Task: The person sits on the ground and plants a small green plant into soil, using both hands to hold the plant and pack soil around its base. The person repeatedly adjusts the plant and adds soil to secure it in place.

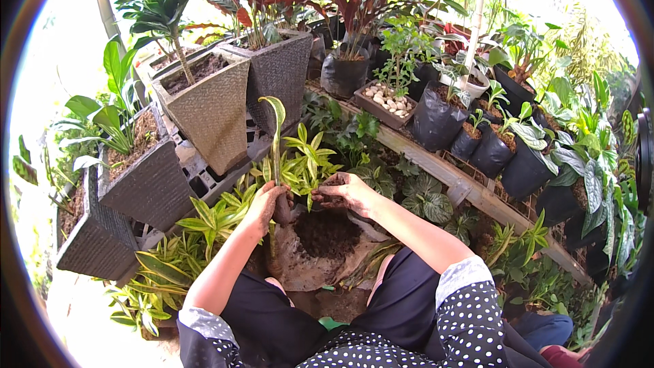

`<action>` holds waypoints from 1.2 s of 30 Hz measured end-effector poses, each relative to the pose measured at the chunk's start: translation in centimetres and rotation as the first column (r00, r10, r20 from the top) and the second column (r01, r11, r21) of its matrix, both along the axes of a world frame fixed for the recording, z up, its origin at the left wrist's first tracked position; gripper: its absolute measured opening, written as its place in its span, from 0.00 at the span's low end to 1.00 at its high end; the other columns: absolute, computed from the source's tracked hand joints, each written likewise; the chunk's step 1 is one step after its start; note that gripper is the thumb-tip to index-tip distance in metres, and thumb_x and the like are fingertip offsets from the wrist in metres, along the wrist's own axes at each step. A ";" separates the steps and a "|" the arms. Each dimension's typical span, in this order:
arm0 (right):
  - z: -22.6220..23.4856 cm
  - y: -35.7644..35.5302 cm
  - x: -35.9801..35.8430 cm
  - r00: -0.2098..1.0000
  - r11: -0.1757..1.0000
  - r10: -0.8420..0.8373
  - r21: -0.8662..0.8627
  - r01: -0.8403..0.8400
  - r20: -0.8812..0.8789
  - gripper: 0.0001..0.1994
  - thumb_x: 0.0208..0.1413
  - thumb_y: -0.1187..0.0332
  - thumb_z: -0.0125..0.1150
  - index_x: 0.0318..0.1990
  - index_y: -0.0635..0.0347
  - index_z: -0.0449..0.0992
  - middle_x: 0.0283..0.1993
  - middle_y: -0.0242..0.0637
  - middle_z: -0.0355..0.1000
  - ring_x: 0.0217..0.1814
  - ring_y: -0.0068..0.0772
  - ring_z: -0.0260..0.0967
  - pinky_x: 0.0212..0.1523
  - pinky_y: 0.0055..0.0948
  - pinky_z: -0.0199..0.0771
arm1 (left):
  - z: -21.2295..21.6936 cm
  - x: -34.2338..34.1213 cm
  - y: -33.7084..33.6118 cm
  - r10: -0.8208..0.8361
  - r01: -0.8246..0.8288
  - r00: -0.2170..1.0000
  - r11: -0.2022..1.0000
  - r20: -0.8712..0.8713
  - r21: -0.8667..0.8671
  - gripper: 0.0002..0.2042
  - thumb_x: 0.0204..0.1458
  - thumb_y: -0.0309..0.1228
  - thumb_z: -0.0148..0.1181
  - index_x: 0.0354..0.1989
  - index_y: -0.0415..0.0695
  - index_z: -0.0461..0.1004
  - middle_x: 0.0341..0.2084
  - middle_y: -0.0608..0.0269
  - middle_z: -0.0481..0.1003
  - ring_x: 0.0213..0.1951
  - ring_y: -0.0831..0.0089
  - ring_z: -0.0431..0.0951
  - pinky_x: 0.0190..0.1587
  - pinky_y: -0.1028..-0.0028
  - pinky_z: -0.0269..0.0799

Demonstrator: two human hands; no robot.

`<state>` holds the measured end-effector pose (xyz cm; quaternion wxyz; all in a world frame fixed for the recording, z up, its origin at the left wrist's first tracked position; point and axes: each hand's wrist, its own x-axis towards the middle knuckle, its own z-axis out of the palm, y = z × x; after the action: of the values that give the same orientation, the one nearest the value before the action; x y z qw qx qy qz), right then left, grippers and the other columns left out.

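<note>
the left hand (pixel 267 203) is closed around the stem of a small green plant (pixel 275 138) at the centre of the frame, holding it upright over a soil-filled bag (pixel 315 253) just below. the right hand (pixel 344 191), soiled and half curled with a pinch of dark soil in its fingertips, sits at the bag's upper rim. tapered woven planters (pixel 211 105) stand at upper left, black nursery bags (pixel 436 117) at upper right.

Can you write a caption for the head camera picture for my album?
Left hand holds a seedling upright while right hand packs soil.
</note>
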<state>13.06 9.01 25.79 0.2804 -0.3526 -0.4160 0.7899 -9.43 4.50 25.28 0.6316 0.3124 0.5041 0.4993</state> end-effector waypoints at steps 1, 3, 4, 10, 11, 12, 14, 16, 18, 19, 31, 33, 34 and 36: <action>-0.3 0.1 0.0 1.000 1.000 0.012 0.009 -0.012 -0.020 0.14 0.53 0.72 0.60 0.46 0.67 0.69 0.44 0.41 0.73 0.44 0.31 0.73 0.47 0.31 0.74 | 0.0 0.0 0.0 -0.002 0.002 1.000 1.000 -0.002 -0.005 0.05 0.52 0.27 0.52 0.34 0.40 0.67 0.22 0.62 0.71 0.25 0.73 0.72 0.29 0.75 0.69; -1.1 0.4 0.1 0.998 0.999 0.035 0.029 -0.033 -0.058 0.15 0.54 0.72 0.58 0.47 0.68 0.67 0.44 0.43 0.73 0.45 0.32 0.73 0.48 0.32 0.74 | 0.3 0.1 -0.1 0.006 -0.006 1.000 1.000 -0.004 -0.016 0.05 0.52 0.27 0.52 0.34 0.40 0.67 0.22 0.62 0.71 0.25 0.73 0.72 0.30 0.74 0.69; -1.4 0.4 0.2 0.998 0.999 0.034 0.034 -0.033 -0.047 0.14 0.55 0.71 0.58 0.47 0.68 0.68 0.44 0.43 0.73 0.45 0.33 0.73 0.47 0.32 0.75 | 0.6 0.3 -0.2 0.015 -0.016 1.000 1.000 -0.004 -0.022 0.05 0.52 0.27 0.52 0.34 0.40 0.67 0.22 0.62 0.71 0.25 0.73 0.72 0.30 0.75 0.69; -1.3 0.4 -0.3 1.000 0.995 0.009 0.096 -0.012 0.030 0.11 0.55 0.71 0.57 0.43 0.68 0.71 0.38 0.44 0.75 0.41 0.34 0.74 0.43 0.33 0.75 | 0.3 0.1 -0.1 0.009 -0.010 1.000 1.000 -0.013 -0.021 0.05 0.52 0.27 0.52 0.34 0.40 0.67 0.22 0.62 0.71 0.25 0.73 0.72 0.30 0.75 0.69; -1.1 0.2 -0.5 0.999 0.996 0.012 0.087 -0.015 0.032 0.11 0.55 0.71 0.57 0.43 0.69 0.71 0.39 0.45 0.75 0.41 0.35 0.74 0.44 0.33 0.76 | 0.2 0.0 0.0 0.005 -0.005 1.000 1.000 -0.018 -0.017 0.05 0.52 0.27 0.52 0.34 0.40 0.67 0.22 0.62 0.71 0.26 0.73 0.72 0.30 0.75 0.69; -0.9 0.1 -0.5 0.999 0.997 0.014 0.078 -0.017 0.036 0.12 0.55 0.71 0.58 0.43 0.70 0.71 0.39 0.45 0.74 0.41 0.36 0.74 0.45 0.34 0.76 | 0.2 0.0 0.0 0.009 -0.009 1.000 1.000 -0.016 -0.014 0.05 0.52 0.27 0.52 0.34 0.40 0.67 0.22 0.62 0.71 0.26 0.73 0.72 0.31 0.75 0.68; -1.1 0.2 -0.3 0.999 0.999 0.014 0.033 -0.013 -0.036 0.11 0.55 0.71 0.56 0.43 0.70 0.71 0.40 0.44 0.74 0.43 0.35 0.74 0.46 0.34 0.76 | 0.2 0.1 0.1 0.016 -0.017 1.000 1.000 -0.012 -0.010 0.05 0.52 0.27 0.53 0.35 0.40 0.67 0.23 0.62 0.71 0.26 0.72 0.72 0.31 0.75 0.68; -1.5 0.8 -0.1 0.994 0.999 0.008 -0.039 -0.012 -0.111 0.12 0.56 0.71 0.55 0.44 0.69 0.71 0.42 0.43 0.74 0.44 0.34 0.74 0.47 0.35 0.75 | -0.1 0.0 0.4 0.007 -0.007 1.000 1.000 -0.022 -0.002 0.06 0.51 0.28 0.53 0.35 0.39 0.67 0.23 0.62 0.72 0.26 0.72 0.72 0.31 0.75 0.69; -1.7 1.5 -0.2 0.983 0.990 -0.004 -0.142 -0.022 -0.184 0.13 0.56 0.70 0.54 0.46 0.69 0.71 0.44 0.42 0.74 0.45 0.33 0.73 0.48 0.35 0.74 | -0.6 -0.2 0.8 0.009 -0.009 1.000 1.000 -0.019 -0.003 0.07 0.51 0.28 0.53 0.36 0.39 0.68 0.23 0.61 0.72 0.26 0.72 0.73 0.31 0.75 0.69; -1.5 1.5 -0.1 0.985 0.991 0.008 -0.133 -0.031 -0.175 0.13 0.57 0.70 0.54 0.47 0.69 0.71 0.45 0.42 0.73 0.46 0.33 0.73 0.49 0.34 0.73 | -0.9 -0.4 0.9 0.016 -0.016 1.000 1.000 -0.012 -0.009 0.07 0.51 0.28 0.53 0.36 0.39 0.68 0.23 0.61 0.72 0.26 0.72 0.73 0.31 0.75 0.69; -2.2 2.7 -0.5 0.991 0.976 -0.102 0.184 0.118 -0.092 0.12 0.55 0.75 0.54 0.46 0.71 0.71 0.42 0.43 0.74 0.42 0.34 0.74 0.46 0.30 0.74 | -1.2 -1.2 2.3 0.032 -0.034 0.998 0.999 -0.051 -0.031 0.06 0.52 0.29 0.52 0.34 0.40 0.68 0.23 0.61 0.71 0.25 0.71 0.72 0.29 0.73 0.70; -2.5 3.0 -0.9 0.987 0.970 -0.147 0.187 0.156 -0.058 0.10 0.54 0.79 0.54 0.44 0.70 0.73 0.39 0.42 0.75 0.38 0.31 0.74 0.42 0.26 0.74 | -1.0 -1.0 2.4 0.026 -0.028 0.998 0.999 -0.054 -0.039 0.06 0.52 0.30 0.52 0.34 0.40 0.68 0.24 0.61 0.71 0.25 0.72 0.72 0.29 0.73 0.69; -2.4 3.0 -1.1 0.990 0.977 -0.116 0.171 0.128 -0.077 0.11 0.53 0.78 0.54 0.44 0.69 0.72 0.39 0.41 0.75 0.39 0.31 0.74 0.42 0.27 0.74 | -1.1 -1.0 2.5 0.022 -0.024 0.998 0.999 -0.054 -0.044 0.06 0.52 0.30 0.52 0.34 0.40 0.68 0.24 0.61 0.71 0.25 0.72 0.72 0.29 0.74 0.69; -2.1 2.9 -1.0 0.992 0.987 -0.055 0.142 0.071 -0.115 0.12 0.53 0.76 0.55 0.46 0.68 0.72 0.40 0.40 0.74 0.39 0.30 0.74 0.42 0.27 0.74 | -0.8 -0.8 2.5 0.013 -0.017 0.997 0.999 -0.082 -0.050 0.06 0.52 0.30 0.52 0.34 0.41 0.69 0.24 0.63 0.71 0.26 0.73 0.72 0.30 0.76 0.67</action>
<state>12.02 11.93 23.66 0.3531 -0.2997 -0.4449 0.7665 -10.22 7.04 24.45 0.6144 0.3127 0.5445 0.4777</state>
